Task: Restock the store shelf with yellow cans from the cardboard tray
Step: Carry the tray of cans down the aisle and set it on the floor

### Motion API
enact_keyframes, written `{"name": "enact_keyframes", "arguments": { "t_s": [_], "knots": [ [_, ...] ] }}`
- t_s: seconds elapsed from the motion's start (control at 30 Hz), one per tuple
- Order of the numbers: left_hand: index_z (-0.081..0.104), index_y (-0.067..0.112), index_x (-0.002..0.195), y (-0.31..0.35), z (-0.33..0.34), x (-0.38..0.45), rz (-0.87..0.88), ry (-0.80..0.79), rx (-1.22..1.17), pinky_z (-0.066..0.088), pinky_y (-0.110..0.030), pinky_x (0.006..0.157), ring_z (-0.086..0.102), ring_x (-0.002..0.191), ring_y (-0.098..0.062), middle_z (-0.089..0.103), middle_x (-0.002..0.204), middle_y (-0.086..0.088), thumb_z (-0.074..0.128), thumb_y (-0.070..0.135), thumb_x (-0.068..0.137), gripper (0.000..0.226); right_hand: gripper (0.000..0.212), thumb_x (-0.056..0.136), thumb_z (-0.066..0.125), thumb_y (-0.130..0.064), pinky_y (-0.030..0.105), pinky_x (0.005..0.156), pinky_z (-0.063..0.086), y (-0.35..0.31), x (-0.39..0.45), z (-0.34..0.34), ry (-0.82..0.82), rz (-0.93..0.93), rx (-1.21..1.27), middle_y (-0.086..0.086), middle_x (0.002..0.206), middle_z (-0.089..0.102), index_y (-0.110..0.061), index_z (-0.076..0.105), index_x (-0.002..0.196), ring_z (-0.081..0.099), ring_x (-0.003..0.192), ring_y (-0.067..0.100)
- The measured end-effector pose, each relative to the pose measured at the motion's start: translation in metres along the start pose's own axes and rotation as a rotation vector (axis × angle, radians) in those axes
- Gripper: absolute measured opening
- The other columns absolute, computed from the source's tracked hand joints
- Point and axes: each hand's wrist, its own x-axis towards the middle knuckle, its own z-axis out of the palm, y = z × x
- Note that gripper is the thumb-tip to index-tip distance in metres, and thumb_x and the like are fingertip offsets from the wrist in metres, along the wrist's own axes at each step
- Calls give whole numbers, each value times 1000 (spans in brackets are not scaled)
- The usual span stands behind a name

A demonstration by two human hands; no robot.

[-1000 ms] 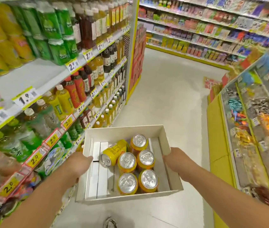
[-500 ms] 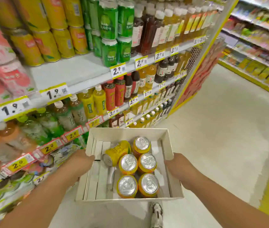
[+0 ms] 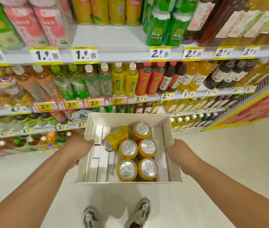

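Cardboard tray (image 3: 171, 162) is gripped at its sides by left hand (image 3: 79, 148) and right hand (image 3: 179, 153). Five yellow cans (image 3: 127, 170) stand inside; one lies tipped.

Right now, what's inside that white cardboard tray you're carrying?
The cardboard tray holds five upright yellow cans and a toppled can, plus folded white cardboard strips. The floor beneath the cans is hidden.

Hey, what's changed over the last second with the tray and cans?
The person turned left from the aisle to face the drink shelf squarely. Unchanged: left hand and right hand hold the cardboard tray by its sides, five yellow cans upright, one tipped can.
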Motion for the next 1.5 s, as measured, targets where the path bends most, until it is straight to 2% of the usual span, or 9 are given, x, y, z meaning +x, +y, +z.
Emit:
{"name": "enact_keyframes", "arguments": {
  "t_s": [0.1, 0.53, 0.7, 0.83, 0.9, 1.0, 1.2, 1.33, 1.5],
  "knots": [
    [64, 9, 116, -26, 3, 12, -55, 6, -89, 45, -29, 53, 59, 73, -33, 61, 81, -14, 53, 23, 98, 25, 22, 91, 51, -15, 41, 80, 59, -3, 13, 23, -49, -6, -30, 9, 95, 72, -19, 70, 100, 69, 87, 28],
    [61, 13, 105, -185, 61, 122, -238, 33, -129, 35, -27, 53, 49, 64, -23, 54, 75, -7, 48, 27, 100, 20, 20, 93, 49, -17, 38, 74, 58, 66, 127, 192, -183, -2, -162, 8, 99, 70, -15, 66, 102, 68, 88, 27],
    [60, 19, 107, -247, 113, 183, -264, 39, -143, 34, -27, 52, 46, 60, -21, 52, 69, -6, 49, 26, 99, 16, 22, 96, 47, -13, 27, 54, 49, 123, 194, 263, -218, -26, -170, 6, 99, 62, -7, 59, 114, 59, 80, 25],
    [58, 22, 110, -302, 165, 233, -301, 62, -157, 41, -32, 62, 54, 71, -21, 61, 84, -5, 49, 29, 100, 15, 14, 98, 48, -7, 18, 46, 41, 172, 255, 319, -241, -30, -199, 8, 85, 60, -8, 61, 99, 53, 65, 17],
    [56, 24, 114, -327, 192, 260, -307, 68, -172, 41, -33, 65, 52, 73, -18, 58, 86, 0, 49, 29, 101, 16, 13, 99, 46, -10, 23, 56, 47, 194, 284, 345, -232, -31, -253, 4, 81, 55, -13, 54, 89, 54, 69, 18],
    [57, 16, 128, -363, 227, 300, -308, 69, -165, 41, -33, 66, 53, 81, -26, 59, 96, -9, 48, 30, 102, 31, 17, 99, 47, -12, 32, 72, 49, 228, 326, 385, -226, -56, -312, 12, 96, 60, -4, 56, 111, 59, 85, 27],
    [61, 16, 114, -424, 280, 376, -293, 85, -180, 43, -29, 57, 59, 77, -29, 65, 95, -15, 50, 29, 101, 21, 22, 98, 45, -4, 11, 39, 35, 272, 388, 441, -249, -102, -252, 29, 98, 59, 1, 59, 114, 44, 58, 11],
    [60, 19, 112, -457, 300, 415, -288, 74, -229, 46, -30, 59, 63, 83, -30, 66, 99, -12, 51, 29, 101, 18, 17, 100, 42, -6, 16, 49, 37, 290, 424, 473, -282, -136, -274, 7, 88, 52, -10, 56, 110, 47, 65, 13],
    [61, 18, 114, -490, 311, 461, -315, 92, -223, 45, -34, 68, 65, 90, -40, 68, 105, -22, 51, 32, 100, 23, 30, 97, 43, -10, 28, 70, 42, 300, 462, 515, -249, -211, -383, 17, 109, 60, -4, 52, 125, 50, 87, 23]
  ]
}}
